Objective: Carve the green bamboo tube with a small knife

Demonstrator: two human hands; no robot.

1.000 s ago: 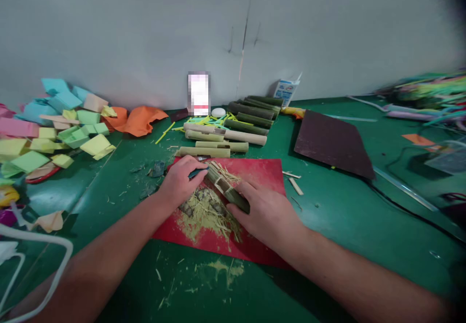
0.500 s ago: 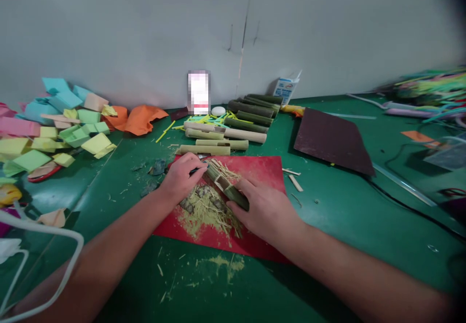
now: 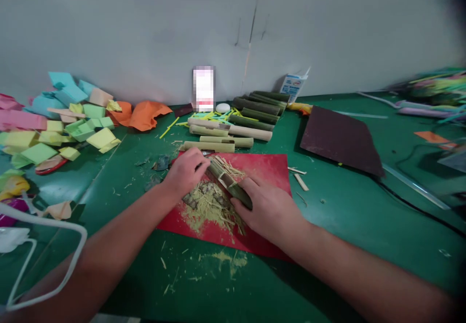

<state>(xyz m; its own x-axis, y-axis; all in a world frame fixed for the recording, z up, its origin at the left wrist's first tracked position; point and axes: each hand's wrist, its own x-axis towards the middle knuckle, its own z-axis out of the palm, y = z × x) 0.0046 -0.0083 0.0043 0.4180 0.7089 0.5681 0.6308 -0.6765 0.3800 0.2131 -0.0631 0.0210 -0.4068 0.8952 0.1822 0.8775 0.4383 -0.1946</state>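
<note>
A green bamboo tube [image 3: 230,183], with a notch cut in its upper side, lies slanted above the red sheet [image 3: 272,172]. My right hand [image 3: 267,204] is wrapped round its near end. At its far end is my left hand [image 3: 187,170], fingers closed in a pinch; a bit of something dark shows by the fingertips, too hidden to name. Under the tube, a heap of pale sawdust and bamboo splinters [image 3: 207,206] covers the sheet, with dark bark-like pieces among it.
More bamboo tubes [image 3: 251,131] lie behind the sheet, near a phone [image 3: 204,88] against the wall. Folded coloured paper [image 3: 69,124] piles up at left. A dark brown board [image 3: 338,138] rests at right. A white cable [image 3: 78,255] loops at front left.
The whole view has shifted slightly. The dark item at my left fingertips shows less than before. My right hand keeps its grip on the bamboo tube, which stays at the same slant.
</note>
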